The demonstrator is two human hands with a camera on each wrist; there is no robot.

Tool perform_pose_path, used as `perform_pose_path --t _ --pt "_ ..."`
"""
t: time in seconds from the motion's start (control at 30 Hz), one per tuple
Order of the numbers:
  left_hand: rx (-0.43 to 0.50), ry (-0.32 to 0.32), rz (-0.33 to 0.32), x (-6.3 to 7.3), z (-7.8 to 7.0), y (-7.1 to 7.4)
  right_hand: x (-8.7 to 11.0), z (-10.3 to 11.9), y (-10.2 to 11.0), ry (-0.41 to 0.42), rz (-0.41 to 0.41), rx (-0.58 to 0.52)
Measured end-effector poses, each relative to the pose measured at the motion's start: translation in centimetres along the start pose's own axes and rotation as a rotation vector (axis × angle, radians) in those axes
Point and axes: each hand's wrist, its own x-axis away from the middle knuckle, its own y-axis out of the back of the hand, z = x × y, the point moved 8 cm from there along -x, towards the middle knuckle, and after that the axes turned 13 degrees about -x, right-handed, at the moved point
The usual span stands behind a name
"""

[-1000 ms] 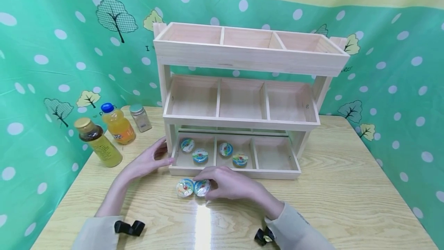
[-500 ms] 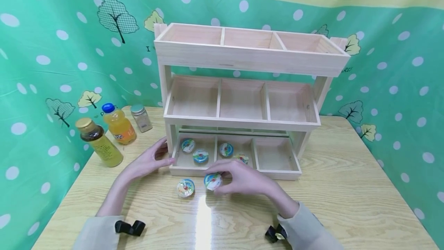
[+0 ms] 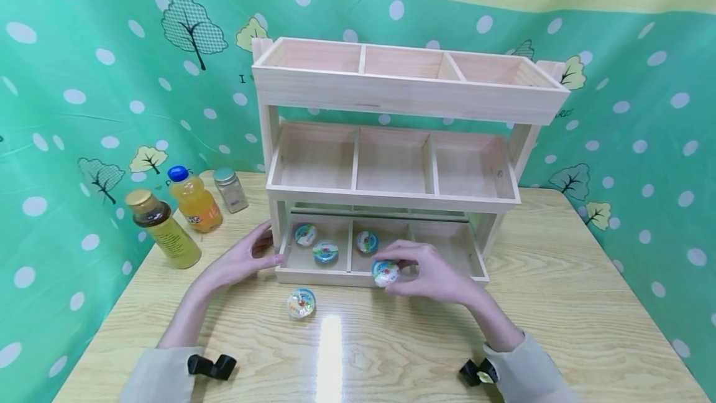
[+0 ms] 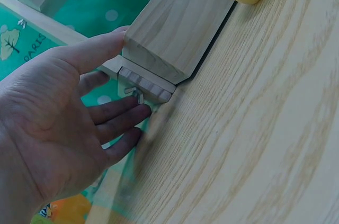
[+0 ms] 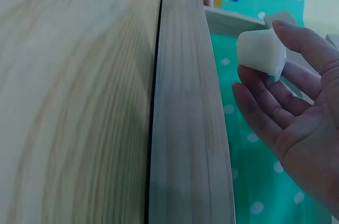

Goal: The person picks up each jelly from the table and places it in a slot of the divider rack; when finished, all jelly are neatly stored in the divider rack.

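My right hand (image 3: 433, 275) pinches a small jelly cup (image 3: 385, 273) with a printed blue-and-white lid, above the front edge of the rack's bottom tray. The right wrist view shows the white tapered side of this jelly cup (image 5: 259, 50) between thumb and fingers. My left hand (image 3: 240, 260) is at the tray's left end; its thumb touches the wooden corner (image 4: 153, 49), the other fingers loosely extended beside it. Two jelly cups (image 3: 325, 252) lie in the left compartment and one jelly cup (image 3: 367, 242) shows in the middle one. Another jelly cup (image 3: 301, 303) lies on the table in front.
The three-tier wooden rack (image 3: 411, 95) has three compartments per tier. On the table's left stand a gold-capped bottle (image 3: 168, 232), an orange drink bottle (image 3: 196, 201) and a green-lidded jar (image 3: 231, 191). A spotted green curtain (image 3: 621, 92) hangs behind.
My right hand has lifted one jelly cup from beside the other on the table and carried it right and up to the middle compartment's front. The left hand has stayed put.
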Motion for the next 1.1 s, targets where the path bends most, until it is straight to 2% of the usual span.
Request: perform_pose_path --t 0.27,0.63,1.1 --pt "0.0 0.009 0.003 0.0 0.0 0.0 1.6 -1.0 3.0 -0.022 -0.09 0.072" --pt "0.0 0.012 0.0 0.0 0.1 0.0 2.5 -2.4 6.4 -0.03 -0.184 0.122" --pt "0.002 0.012 0.004 0.0 0.0 0.0 2.8 -4.8 7.9 -0.135 -0.177 0.203"
